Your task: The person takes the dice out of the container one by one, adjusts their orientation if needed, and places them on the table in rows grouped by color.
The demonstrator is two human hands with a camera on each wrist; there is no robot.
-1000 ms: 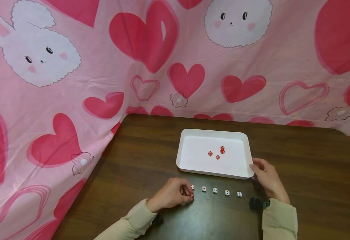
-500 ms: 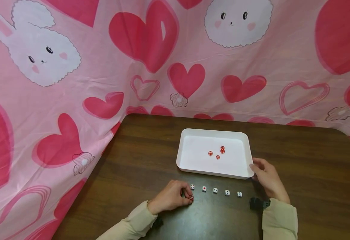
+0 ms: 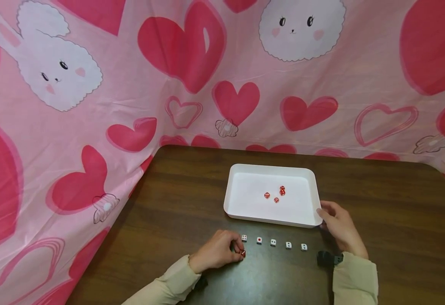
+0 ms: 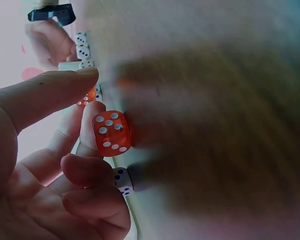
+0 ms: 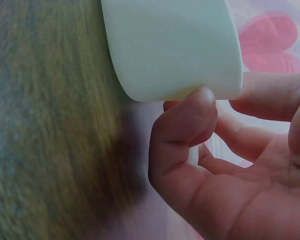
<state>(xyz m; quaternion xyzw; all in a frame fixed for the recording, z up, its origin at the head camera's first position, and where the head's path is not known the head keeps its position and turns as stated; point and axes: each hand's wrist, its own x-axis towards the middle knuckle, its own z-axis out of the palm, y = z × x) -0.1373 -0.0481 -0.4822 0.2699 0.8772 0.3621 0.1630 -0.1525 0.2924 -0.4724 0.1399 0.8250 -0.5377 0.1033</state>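
Note:
In front of the white tray (image 3: pixel 272 216), my left hand (image 3: pixel 216 252) pinches a red die (image 3: pixel 243 253) between thumb and fingertips, just nearer than the leftmost white die (image 3: pixel 244 238). A second red die (image 4: pixel 111 133), with white pips, shows low against the index finger in the left wrist view. Whether it is held or rests on the table cannot be told. My right hand (image 3: pixel 342 228) grips the tray's near right corner, a fingertip pressed on its wall (image 5: pixel 175 50). Several red dice (image 3: pixel 276 200) lie loose inside the tray.
Several white dice, among them one with a red pip (image 3: pixel 259 240), form a spaced row along the tray's near side. The dark wooden table (image 3: pixel 184 182) meets a pink heart-patterned cloth (image 3: pixel 131 89) at the back and left.
My left hand has shifted slightly toward me with the red die, baring more of the leftmost white die. The right hand stays at the tray's corner.

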